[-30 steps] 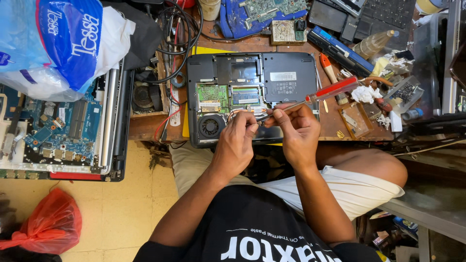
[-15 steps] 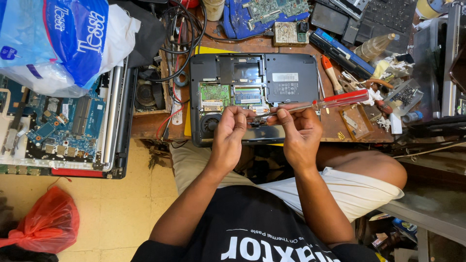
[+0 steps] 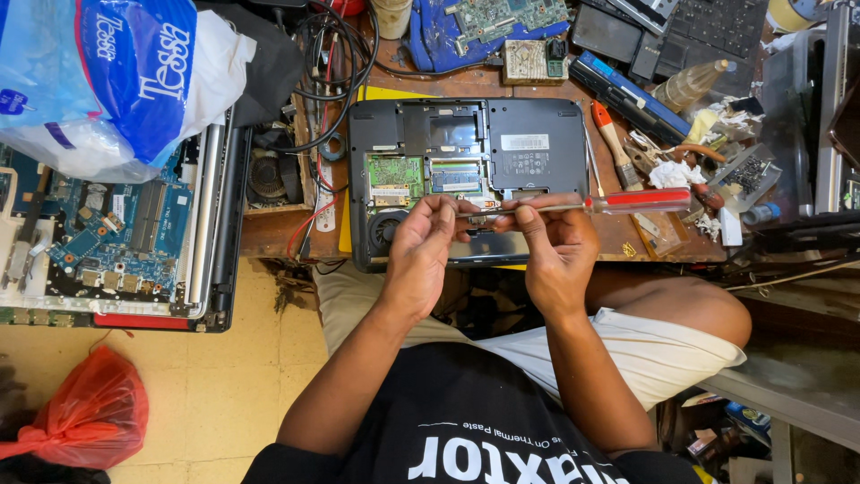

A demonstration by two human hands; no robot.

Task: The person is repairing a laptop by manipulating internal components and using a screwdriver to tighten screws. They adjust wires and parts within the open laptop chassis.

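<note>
A black laptop lies upside down on the wooden bench with its bottom covers off, showing a green board and a fan. Above its near edge I hold a red-handled screwdriver level, handle pointing right. My right hand grips its metal shaft between thumb and fingers. My left hand pinches at the tip end of the shaft. Whether a small part sits between those fingers is hidden.
To the left stands another opened laptop with a blue board, under a blue-and-white plastic bag. Black cables, a brush, a bottle and small parts crowd the bench. A red bag lies on the floor.
The screwdriver has swung from a slant to level, and its handle has come nearer to me. Both hands have closed in on its shaft. The laptop has stayed put.
</note>
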